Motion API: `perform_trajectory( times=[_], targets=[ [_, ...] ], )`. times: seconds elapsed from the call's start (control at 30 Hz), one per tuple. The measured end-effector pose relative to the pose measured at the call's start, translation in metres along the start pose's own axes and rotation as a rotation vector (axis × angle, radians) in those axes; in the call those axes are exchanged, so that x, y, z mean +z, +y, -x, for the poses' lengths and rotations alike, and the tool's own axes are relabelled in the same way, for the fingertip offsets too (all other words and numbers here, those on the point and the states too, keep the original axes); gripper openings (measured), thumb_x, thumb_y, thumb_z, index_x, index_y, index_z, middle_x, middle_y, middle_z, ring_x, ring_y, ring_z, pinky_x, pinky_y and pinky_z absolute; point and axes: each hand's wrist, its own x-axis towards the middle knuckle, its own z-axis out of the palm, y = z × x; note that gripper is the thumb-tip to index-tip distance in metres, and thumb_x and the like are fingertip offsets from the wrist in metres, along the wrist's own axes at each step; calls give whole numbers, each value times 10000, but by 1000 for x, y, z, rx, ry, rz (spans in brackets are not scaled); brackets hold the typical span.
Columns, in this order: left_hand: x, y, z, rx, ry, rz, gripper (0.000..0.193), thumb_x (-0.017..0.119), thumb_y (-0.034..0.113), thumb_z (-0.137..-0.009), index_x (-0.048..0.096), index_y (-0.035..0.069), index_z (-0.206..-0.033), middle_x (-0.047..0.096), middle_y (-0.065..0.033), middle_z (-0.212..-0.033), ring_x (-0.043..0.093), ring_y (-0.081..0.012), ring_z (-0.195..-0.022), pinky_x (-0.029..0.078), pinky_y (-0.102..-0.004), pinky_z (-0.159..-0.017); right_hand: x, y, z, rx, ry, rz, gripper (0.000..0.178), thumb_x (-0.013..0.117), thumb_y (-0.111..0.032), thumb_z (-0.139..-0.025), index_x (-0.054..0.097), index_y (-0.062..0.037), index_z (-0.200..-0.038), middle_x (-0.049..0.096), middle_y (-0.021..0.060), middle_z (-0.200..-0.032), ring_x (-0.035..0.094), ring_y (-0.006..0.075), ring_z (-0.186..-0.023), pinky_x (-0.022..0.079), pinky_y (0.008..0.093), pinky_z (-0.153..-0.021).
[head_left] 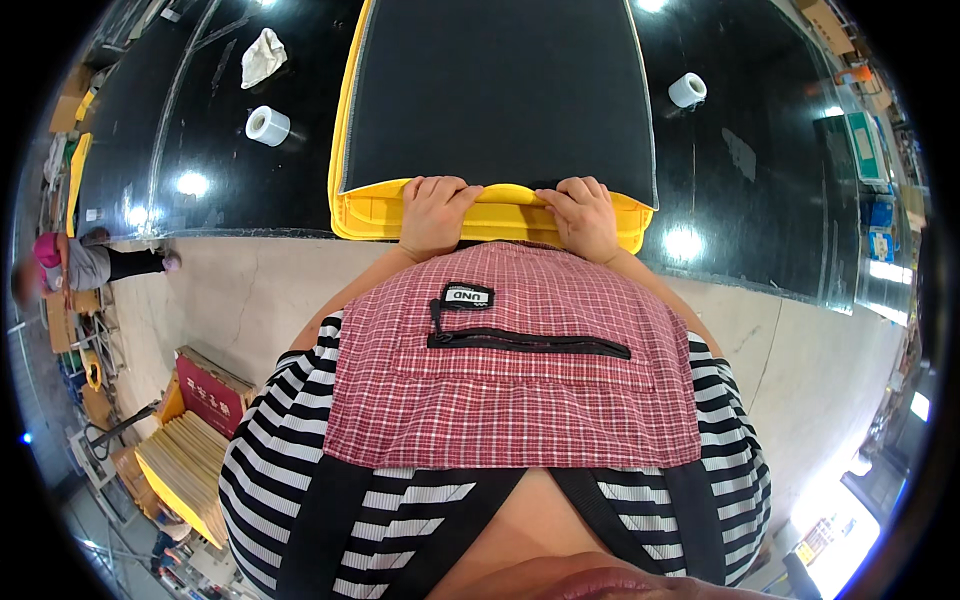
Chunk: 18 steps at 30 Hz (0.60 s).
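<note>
A large black sheet point(500, 90) with a pale edging lies on a yellow moulded panel point(510, 222), whose rim shows along the left side and the near end. My left hand point(433, 213) is closed at the near edge of the sheet, its fingers curled over it and the thumb toward the middle. My right hand point(585, 215) grips the same edge farther right in the same way. Between the hands, the yellow near edge bulges up like a rounded lip. The undersides of my fingers are hidden.
All this lies on a glossy black table point(280, 190). Left of the panel sit a white roll point(267, 126) and a crumpled white cloth point(263, 59); another white roll point(688, 90) stands right. Stacked yellow-edged sheets point(185, 465) are at lower left. Another person point(85, 262) is far left.
</note>
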Motion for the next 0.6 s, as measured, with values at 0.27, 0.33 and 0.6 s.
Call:
perform_trajectory(
  times=[0.27, 0.33, 0.6],
  targets=[
    [-15, 12, -23, -281, -149, 137, 192, 624, 161, -941, 776, 152, -1059, 624, -28, -1031, 583, -257, -1038, 360, -477, -1008, -7, 4, -28, 274, -266, -133, 175, 649, -100, -917, 784, -101, -1028, 664, 84, -989, 616, 289, -997, 506, 415, -916],
    [-24, 12, -35, -334, -260, 156, 188, 632, 169, -943, 782, 158, -1057, 636, -38, -1021, 593, -268, -1031, 388, -476, -988, -13, 4, -39, 379, -369, -180, 187, 627, -105, -934, 785, -90, -1033, 671, 95, -1012, 619, 304, -1021, 509, 420, -940],
    [-32, -9, -58, -472, -496, 392, 167, 678, 146, -935, 764, 71, -1057, 687, -98, -995, 653, -290, -950, 522, -394, -851, -17, -1, -52, 573, -451, -222, 209, 622, -147, -931, 791, -76, -1031, 687, 109, -1079, 639, 319, -1073, 520, 420, -947]
  ],
)
